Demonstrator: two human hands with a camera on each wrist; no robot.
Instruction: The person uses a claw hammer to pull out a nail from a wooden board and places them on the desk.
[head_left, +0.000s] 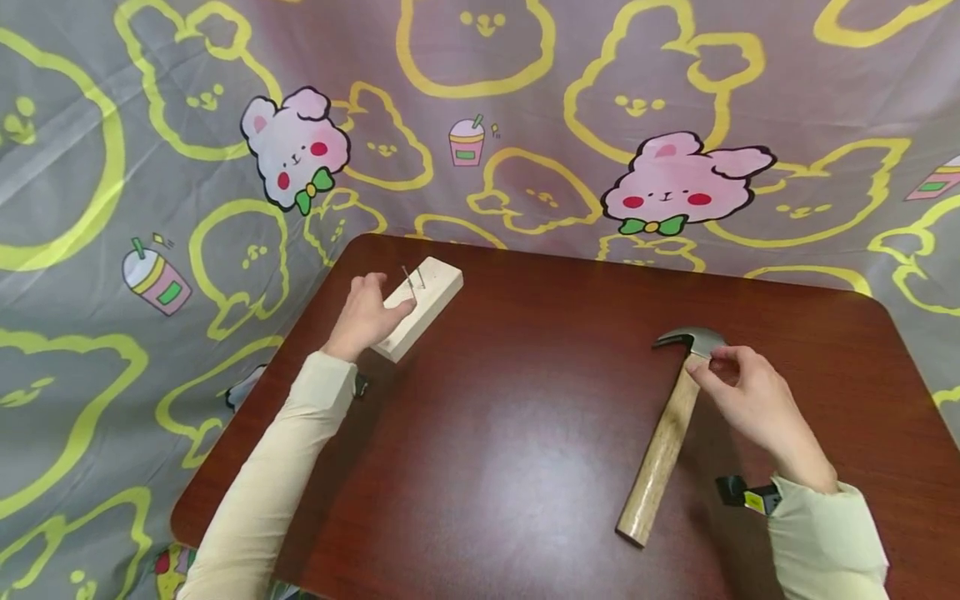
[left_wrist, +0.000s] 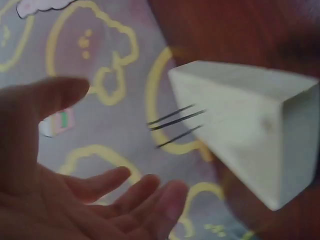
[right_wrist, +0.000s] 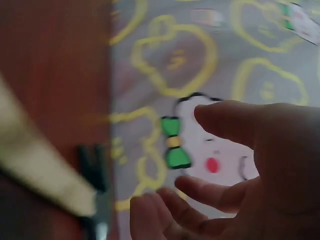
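Note:
A pale wooden block (head_left: 435,308) lies at the table's left, with thin nails (left_wrist: 177,121) standing out of its upper face. Over the block's near left side is my left hand (head_left: 363,317), thumb and fingers spread apart. In the left wrist view a gap separates those fingers from the nails, and the palm holds nothing. A claw hammer (head_left: 663,450) lies on the right, its wooden handle toward me and its metal head away. Beside that head hovers my right hand (head_left: 765,408); the right wrist view shows its thumb apart from loosely bent fingers, nothing between them.
The dark red-brown table (head_left: 510,375) has rounded corners and a bright reflection near its middle. A grey curtain (head_left: 540,108) printed with yellow outlines and pink rabbits hangs along the back and sides. Dark camera mounts (head_left: 731,492) sit at the wrists.

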